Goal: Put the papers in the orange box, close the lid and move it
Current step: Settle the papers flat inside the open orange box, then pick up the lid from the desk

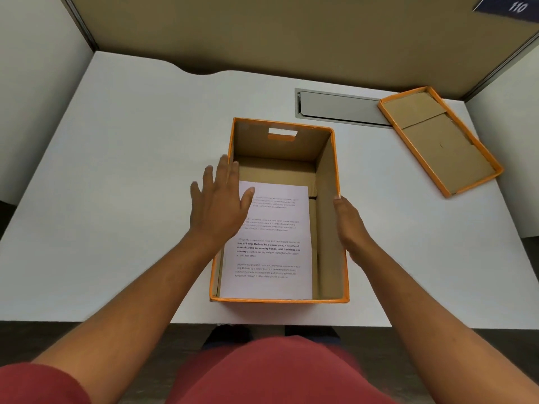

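Note:
The orange box point(332, 182) stands open on the white desk in front of me. White printed papers point(271, 246) lie flat on its bottom, towards the near end. My left hand point(217, 202) hovers over the box's left wall with fingers spread, holding nothing. My right hand point(348, 220) rests against the outside of the box's right wall, thumb at the rim. The orange lid point(437, 138) lies upside down on the desk at the far right, apart from the box.
A grey cable slot cover point(335, 107) is set into the white desk point(131, 170) behind the box, partly under the lid. Partition walls point(262, 30) enclose the desk at the back and on both sides.

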`<move>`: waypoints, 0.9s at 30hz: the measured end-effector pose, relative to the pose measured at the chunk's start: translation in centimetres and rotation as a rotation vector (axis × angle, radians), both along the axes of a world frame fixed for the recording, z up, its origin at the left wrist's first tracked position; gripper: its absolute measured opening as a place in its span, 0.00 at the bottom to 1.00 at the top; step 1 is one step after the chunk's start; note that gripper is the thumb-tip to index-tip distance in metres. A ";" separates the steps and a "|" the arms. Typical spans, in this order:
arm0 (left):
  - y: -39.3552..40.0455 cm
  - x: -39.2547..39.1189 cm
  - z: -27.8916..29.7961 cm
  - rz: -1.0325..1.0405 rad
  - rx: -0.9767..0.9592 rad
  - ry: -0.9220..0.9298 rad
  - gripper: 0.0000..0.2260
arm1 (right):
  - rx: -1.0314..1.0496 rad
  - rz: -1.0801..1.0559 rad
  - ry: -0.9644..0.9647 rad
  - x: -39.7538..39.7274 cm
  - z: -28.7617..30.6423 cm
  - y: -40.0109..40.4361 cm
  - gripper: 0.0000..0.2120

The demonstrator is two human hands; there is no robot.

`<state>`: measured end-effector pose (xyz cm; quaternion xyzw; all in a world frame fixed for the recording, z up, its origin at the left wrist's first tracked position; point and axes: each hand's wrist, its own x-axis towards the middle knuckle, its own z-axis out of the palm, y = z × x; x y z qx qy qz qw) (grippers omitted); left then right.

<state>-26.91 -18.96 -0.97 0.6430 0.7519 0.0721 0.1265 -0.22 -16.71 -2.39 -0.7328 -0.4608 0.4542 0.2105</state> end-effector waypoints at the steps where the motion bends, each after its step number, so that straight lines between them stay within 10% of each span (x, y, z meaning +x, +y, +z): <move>1: 0.3 0.4 0.4 -0.002 0.006 0.018 0.34 | -0.007 0.024 0.024 0.4 0.3 0.3 0.28; 12: 6.4 20.7 3.2 -0.323 0.272 -0.129 0.22 | 0.325 0.158 -0.368 17.4 -0.1 9.3 0.23; 27: 11.8 38.3 -6.3 -0.078 -0.176 -0.473 0.22 | 0.109 0.528 -0.896 33.5 -7.4 14.6 0.35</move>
